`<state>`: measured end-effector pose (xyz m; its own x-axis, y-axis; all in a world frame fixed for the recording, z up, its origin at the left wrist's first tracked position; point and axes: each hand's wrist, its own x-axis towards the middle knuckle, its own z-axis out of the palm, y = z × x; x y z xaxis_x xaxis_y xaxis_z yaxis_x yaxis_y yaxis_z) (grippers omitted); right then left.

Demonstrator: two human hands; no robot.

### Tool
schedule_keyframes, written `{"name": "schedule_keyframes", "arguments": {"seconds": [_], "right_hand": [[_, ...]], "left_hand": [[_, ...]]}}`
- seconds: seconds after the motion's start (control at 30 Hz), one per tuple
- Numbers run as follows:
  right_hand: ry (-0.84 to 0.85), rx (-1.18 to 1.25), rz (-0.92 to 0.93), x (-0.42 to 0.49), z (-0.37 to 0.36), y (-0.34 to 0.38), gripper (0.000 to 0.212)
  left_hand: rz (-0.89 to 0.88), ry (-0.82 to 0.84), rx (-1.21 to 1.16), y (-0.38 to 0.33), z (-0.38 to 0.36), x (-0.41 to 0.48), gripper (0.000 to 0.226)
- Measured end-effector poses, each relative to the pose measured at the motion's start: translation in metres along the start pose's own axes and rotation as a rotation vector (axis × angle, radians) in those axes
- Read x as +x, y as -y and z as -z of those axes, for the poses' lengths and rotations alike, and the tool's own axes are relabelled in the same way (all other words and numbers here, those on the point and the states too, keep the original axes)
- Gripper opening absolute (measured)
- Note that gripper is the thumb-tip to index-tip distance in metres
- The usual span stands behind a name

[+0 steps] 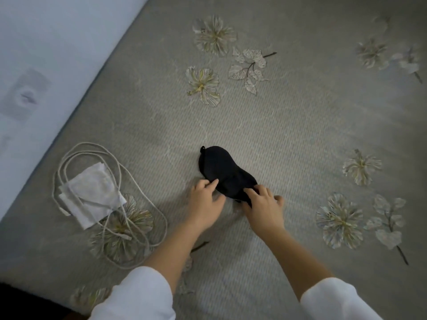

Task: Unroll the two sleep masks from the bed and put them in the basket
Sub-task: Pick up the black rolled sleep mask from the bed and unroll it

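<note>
A black sleep mask (223, 168) lies spread flat on the grey flowered bedspread (288, 125), near the middle of the view. My left hand (206, 200) touches its near left edge with the fingertips. My right hand (263, 205) pinches the mask's near right end, which looks bunched under the fingers. I see only this one mask, and no basket is in view.
A white cloth pouch (92, 195) with a long looped cord (138, 192) lies on the bed to the left. The bed's left edge runs diagonally beside a pale wall or floor (46, 54). White sleeves cover both forearms.
</note>
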<state>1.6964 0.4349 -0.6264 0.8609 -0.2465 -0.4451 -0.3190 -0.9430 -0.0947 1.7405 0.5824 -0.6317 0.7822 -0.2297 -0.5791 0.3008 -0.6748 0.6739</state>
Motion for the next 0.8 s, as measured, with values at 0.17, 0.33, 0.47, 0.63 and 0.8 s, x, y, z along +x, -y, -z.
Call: {"name": "schedule_keyframes", "arguments": {"seconds": [0.17, 0.33, 0.47, 0.63, 0.8], "right_hand": [[-0.050, 0.088, 0.040, -0.001, 0.021, -0.003, 0.028], [-0.127, 0.253, 0.214, -0.030, 0.062, 0.002, 0.021], [-0.144, 0.300, 0.385, -0.066, 0.092, 0.011, 0.019], [-0.131, 0.425, 0.387, -0.102, 0.133, 0.020, 0.029], [-0.062, 0.503, 0.418, -0.139, 0.179, 0.031, 0.035]], "left_hand": [[0.056, -0.189, -0.270, -0.021, 0.010, -0.007, 0.034], [0.283, -0.268, -0.581, -0.041, 0.032, -0.034, 0.030], [0.319, -0.249, -0.819, -0.059, 0.055, -0.070, 0.048], [0.226, -0.257, -0.845, -0.080, 0.083, -0.125, 0.065], [0.148, -0.308, -0.883, -0.094, 0.100, -0.173, 0.085]]}}
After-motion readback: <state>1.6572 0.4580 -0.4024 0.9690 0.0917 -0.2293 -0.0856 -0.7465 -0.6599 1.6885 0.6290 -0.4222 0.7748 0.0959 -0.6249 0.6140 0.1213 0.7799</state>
